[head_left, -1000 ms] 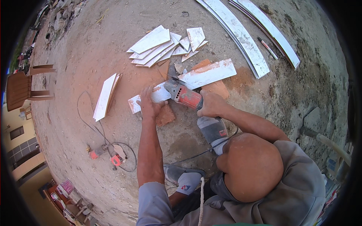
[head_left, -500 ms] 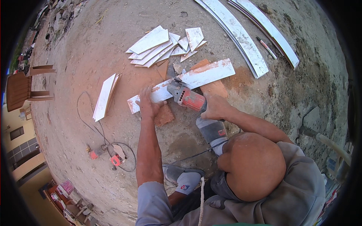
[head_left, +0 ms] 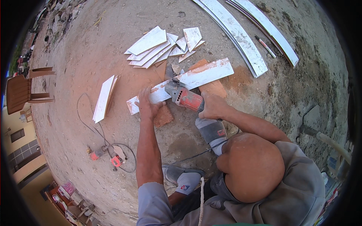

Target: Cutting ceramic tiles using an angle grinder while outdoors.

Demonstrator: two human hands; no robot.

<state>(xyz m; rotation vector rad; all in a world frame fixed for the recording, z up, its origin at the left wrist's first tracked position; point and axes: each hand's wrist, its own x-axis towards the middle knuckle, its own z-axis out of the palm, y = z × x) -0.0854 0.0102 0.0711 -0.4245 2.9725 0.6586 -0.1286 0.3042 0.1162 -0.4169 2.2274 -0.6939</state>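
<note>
The white strip (head_left: pixel 211 72) lies slantwise on the ground, its long axis running from the person's near left to the far right. The red-and-grey angle grinder (head_left: pixel 189 99) sits at the strip's middle, on its near side; its head points up and leftward onto the strip, its body trailing down and rightward. The right hand (head_left: pixel 213 107) is on the near side of the strip, fingers clenched around the grinder's rear, forearm slanting in from the lower right. The left hand (head_left: pixel 149 105) spans the strip near its left end, fingers grasping it across its width, thumb toward the grinder, forearm nearly straight up from below. A reddish block (head_left: pixel 163 116) lies at the strip's near edge, beside the left hand; white offcuts (head_left: pixel 149 43) lie heaped beyond the strip.
</note>
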